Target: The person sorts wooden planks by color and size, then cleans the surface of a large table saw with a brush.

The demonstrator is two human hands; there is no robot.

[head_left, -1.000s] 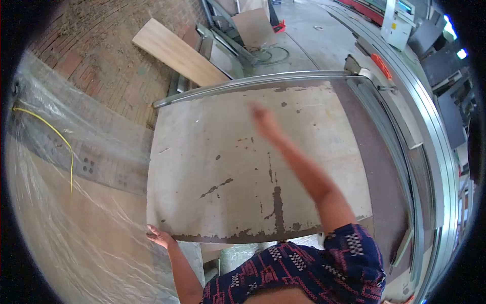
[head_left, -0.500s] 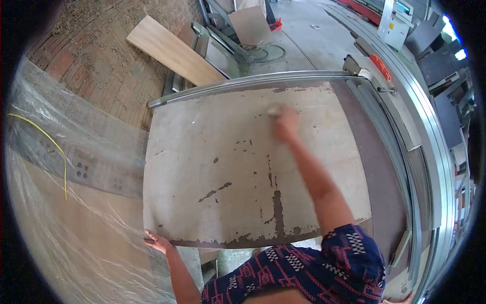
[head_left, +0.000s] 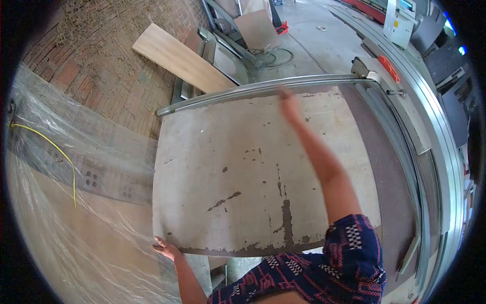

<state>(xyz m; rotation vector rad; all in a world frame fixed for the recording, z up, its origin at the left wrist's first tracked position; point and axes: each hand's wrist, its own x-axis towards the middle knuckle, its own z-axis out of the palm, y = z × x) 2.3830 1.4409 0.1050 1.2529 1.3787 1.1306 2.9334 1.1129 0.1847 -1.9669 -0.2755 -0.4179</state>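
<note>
One board [head_left: 253,167], large, pale and worn, with dark patches where the surface is chipped, is seen lying flat in the middle of the view. It is bounded at its far edge by one curved metal rail [head_left: 243,90] and on the right by a darker strip and more metal track.

Left hand [head_left: 166,248]: placed at the near-left corner of the board, touching its edge. The fingers are mostly stretched out and pointed left. No closed grasp can be made out.

Right hand [head_left: 288,104]: stretched across the board to its far edge, just short of the rail (motion blur here). How far the fingers are spread cannot be told, nor whether anything is held. One patterned blue-and-red sleeve [head_left: 349,253] is seen at that arm's shoulder.

Around it, counted:
- one wooden plank [head_left: 177,58], laid slanted on the brick floor [head_left: 101,61] beyond the rail
- one clear plastic sheet [head_left: 76,213], draped over a surface left of the board
- one yellow cord [head_left: 55,149], seen under or on that plastic
- one orange handle [head_left: 389,68], at the far-right end of the rail
- one coil of cable [head_left: 268,55], on the concrete further back
</note>
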